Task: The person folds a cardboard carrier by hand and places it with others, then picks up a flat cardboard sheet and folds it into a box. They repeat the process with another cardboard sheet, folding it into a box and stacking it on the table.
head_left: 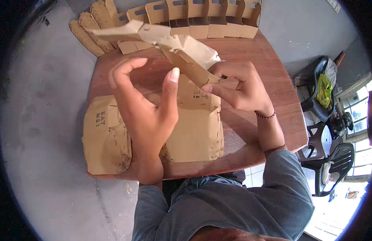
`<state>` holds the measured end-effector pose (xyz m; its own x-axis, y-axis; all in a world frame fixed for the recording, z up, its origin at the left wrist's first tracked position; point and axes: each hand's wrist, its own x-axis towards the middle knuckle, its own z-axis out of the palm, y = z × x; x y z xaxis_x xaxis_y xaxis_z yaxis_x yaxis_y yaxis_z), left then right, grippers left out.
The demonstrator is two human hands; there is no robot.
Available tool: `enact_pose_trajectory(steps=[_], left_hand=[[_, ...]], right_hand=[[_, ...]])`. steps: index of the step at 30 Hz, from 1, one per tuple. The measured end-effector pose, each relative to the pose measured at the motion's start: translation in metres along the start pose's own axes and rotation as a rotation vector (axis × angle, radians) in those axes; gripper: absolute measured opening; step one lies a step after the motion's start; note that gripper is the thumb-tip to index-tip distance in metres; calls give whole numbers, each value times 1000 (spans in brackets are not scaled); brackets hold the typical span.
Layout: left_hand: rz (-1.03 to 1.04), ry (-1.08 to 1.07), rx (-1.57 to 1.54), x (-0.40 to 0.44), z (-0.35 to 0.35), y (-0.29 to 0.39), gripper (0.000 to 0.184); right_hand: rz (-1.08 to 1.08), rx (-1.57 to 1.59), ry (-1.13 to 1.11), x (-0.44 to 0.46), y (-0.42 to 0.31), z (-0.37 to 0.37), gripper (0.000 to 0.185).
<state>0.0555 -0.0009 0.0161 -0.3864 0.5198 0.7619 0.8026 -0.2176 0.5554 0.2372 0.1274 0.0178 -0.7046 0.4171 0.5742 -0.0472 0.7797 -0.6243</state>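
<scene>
A brown cardboard box blank (184,56), partly folded, is up in the air over the table. My right hand (242,86) pinches its lower right edge between thumb and fingers. Just below and left of the blank, my left hand (148,102) has its thumb and fingers spread, with nothing held. Beneath my hands lies a stack of flat cardboard blanks (194,132), partly hidden by the left arm. Farther left rests another stack of flat blanks (101,136) with dark printing on it.
Along the back of the wooden table (254,132) stands a row of folded cardboard carriers (190,20) with handle slots. Several stacked cardboard pieces (87,36) lean at the back left. To the right are dark plastic chairs (330,168) and a yellow-green bag (323,91).
</scene>
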Motion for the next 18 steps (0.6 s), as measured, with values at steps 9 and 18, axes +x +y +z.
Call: enact_pose_trajectory(steps=[9, 18], left_hand=[[-121, -141, -692, 1, 30, 3, 73], [-103, -133, -504, -8, 40, 8, 68]], right_hand=[[-142, -86, 33, -3, -10, -2, 22], [-64, -120, 62, -4, -11, -3, 23]])
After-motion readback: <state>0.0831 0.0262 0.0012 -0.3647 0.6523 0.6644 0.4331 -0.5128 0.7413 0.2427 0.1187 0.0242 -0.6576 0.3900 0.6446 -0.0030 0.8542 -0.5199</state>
